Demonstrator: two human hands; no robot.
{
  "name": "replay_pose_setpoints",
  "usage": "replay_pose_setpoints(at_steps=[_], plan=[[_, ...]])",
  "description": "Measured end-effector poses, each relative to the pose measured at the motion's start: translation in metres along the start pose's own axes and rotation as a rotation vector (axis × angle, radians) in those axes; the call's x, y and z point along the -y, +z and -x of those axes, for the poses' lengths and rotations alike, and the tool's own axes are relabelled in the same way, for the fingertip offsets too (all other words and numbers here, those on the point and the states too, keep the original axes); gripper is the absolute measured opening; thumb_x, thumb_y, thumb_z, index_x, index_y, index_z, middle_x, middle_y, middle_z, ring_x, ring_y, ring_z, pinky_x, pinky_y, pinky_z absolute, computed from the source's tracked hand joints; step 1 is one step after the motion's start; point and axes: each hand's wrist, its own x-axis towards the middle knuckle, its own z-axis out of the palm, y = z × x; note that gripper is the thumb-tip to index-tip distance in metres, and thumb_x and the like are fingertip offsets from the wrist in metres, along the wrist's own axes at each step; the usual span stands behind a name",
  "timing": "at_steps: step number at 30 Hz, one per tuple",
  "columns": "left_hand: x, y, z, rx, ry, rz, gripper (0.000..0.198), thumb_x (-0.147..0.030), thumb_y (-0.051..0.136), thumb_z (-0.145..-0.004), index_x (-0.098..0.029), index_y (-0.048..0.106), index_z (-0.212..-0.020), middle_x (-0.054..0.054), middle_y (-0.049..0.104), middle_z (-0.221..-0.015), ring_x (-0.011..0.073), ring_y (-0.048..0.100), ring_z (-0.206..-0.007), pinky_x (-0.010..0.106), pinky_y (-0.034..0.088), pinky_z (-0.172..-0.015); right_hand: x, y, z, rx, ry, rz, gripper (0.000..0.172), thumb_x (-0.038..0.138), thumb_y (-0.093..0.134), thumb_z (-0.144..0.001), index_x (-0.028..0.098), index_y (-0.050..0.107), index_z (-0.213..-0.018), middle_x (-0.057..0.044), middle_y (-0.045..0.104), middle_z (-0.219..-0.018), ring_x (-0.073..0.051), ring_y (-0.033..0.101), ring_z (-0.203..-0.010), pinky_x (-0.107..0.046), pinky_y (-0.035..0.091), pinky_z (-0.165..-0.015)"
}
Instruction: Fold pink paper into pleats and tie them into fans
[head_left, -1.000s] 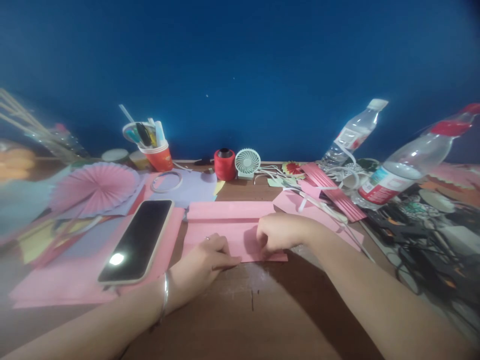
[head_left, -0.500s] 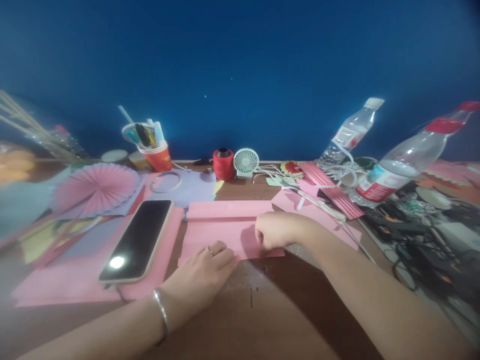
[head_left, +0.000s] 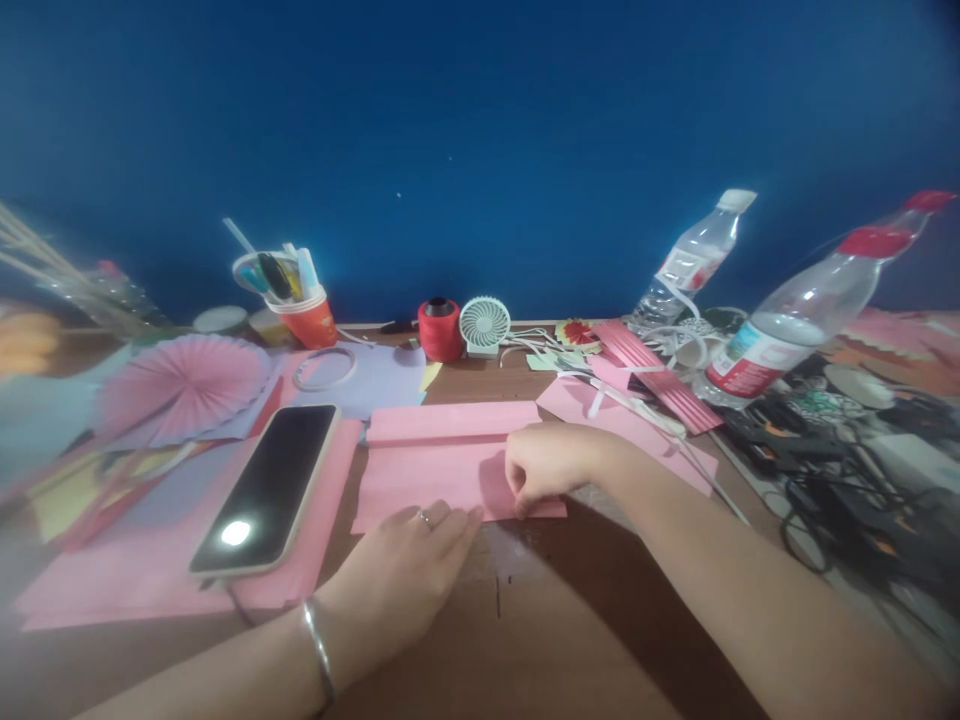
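Note:
A pink paper sheet with a fold along its far edge lies on the brown table in front of me. My left hand rests palm down, fingers stretched, with the fingertips on the sheet's near edge. My right hand has its fingers curled and pinches the sheet's near right edge. A ring shows on my left hand and a bangle on its wrist.
A phone lies on more pink paper at the left, beside a pink paper fan. A red cup of pens, red thread spool and mini fan stand at the back. Two bottles and cables crowd the right.
My left hand has slid back toward me and flattened at the sheet's near edge. My right hand has stayed pinching the right edge; the view has shifted slightly.

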Motion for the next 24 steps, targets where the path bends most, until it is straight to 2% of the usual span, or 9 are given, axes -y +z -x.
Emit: replay_pose_setpoints(at_steps=[5,12,18,22,24], plan=[[-0.006,-0.002,0.002,-0.028,0.0,-0.034,0.052,0.0,0.034,-0.069,-0.005,0.037,-0.122,0.011,0.055,-0.1,0.0225,0.05,-0.083,0.036,0.046,-0.067,-0.001,0.001,-0.002,-0.005,-0.022,0.012,0.021,0.036,0.063,-0.058,0.018,0.068,-0.068,0.001,0.061,-0.059,-0.011,0.049,-0.053,-0.021,0.029,-0.045],[-0.005,-0.006,-0.003,0.042,-0.018,0.039,0.046,-0.014,0.036,-0.08,-0.014,0.033,-0.126,0.009,0.054,-0.103,0.0237,0.049,-0.084,0.04,0.045,-0.068,0.0,0.001,-0.005,0.017,-0.015,0.043,0.023,0.039,0.06,-0.061,0.017,0.066,-0.065,0.0,0.057,-0.053,-0.011,0.046,-0.048,-0.022,0.029,-0.045],[-0.005,-0.005,-0.005,0.025,-0.017,0.119,0.048,-0.011,0.037,-0.077,-0.015,0.033,-0.125,0.008,0.049,-0.111,0.0227,0.045,-0.096,0.037,0.041,-0.08,-0.005,0.001,-0.001,0.029,0.012,0.028,0.021,0.035,0.057,-0.06,0.016,0.066,-0.065,-0.001,0.061,-0.06,-0.011,0.048,-0.049,-0.022,0.029,-0.044],[-0.006,-0.005,-0.006,0.055,-0.013,0.116,0.054,-0.01,0.034,-0.077,-0.014,0.024,-0.13,0.008,0.051,-0.107,0.0227,0.046,-0.092,0.038,0.043,-0.076,-0.015,0.0,0.001,0.076,-0.029,-0.007,0.018,0.03,0.058,-0.059,0.016,0.067,-0.067,0.0,0.064,-0.065,-0.011,0.051,-0.053,-0.02,0.031,-0.044],[-0.007,-0.006,-0.006,0.073,-0.003,0.109,0.055,-0.01,0.033,-0.076,-0.014,0.025,-0.13,0.007,0.052,-0.105,0.0226,0.047,-0.088,0.039,0.043,-0.074,-0.017,-0.001,0.002,0.093,-0.029,-0.015,0.019,0.029,0.058,-0.059,0.016,0.068,-0.069,0.0,0.065,-0.065,-0.011,0.051,-0.054,-0.02,0.031,-0.044]])
